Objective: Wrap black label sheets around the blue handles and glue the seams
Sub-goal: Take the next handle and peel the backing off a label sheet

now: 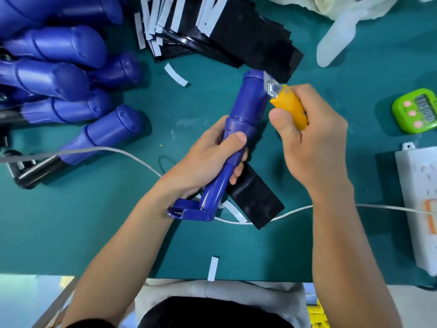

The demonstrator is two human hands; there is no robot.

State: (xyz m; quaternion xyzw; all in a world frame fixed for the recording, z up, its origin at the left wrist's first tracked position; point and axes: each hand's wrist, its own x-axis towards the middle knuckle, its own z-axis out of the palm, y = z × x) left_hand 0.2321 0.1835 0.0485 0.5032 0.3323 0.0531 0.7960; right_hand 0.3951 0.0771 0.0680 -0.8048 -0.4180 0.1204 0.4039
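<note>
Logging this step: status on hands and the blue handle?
Left hand grips bare blue plastic handle at its neck. Right hand holds yellow utility knife, blade at handle's upper end. Black label sheet lies beneath, unwrapped. Nothing blocking.

The handle (pixel 238 129) is glossy blue, the knife (pixel 289 107) orange with a silver tip, the sheets (pixel 238 41) black and white-edged — all on a teal surface (pixel 94 221); the timer (pixel 417 111) is lime green.

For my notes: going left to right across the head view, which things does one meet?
In order: pile of blue handles → blue handle gripped by left hand → yellow knife in right hand → green timer.
</note>
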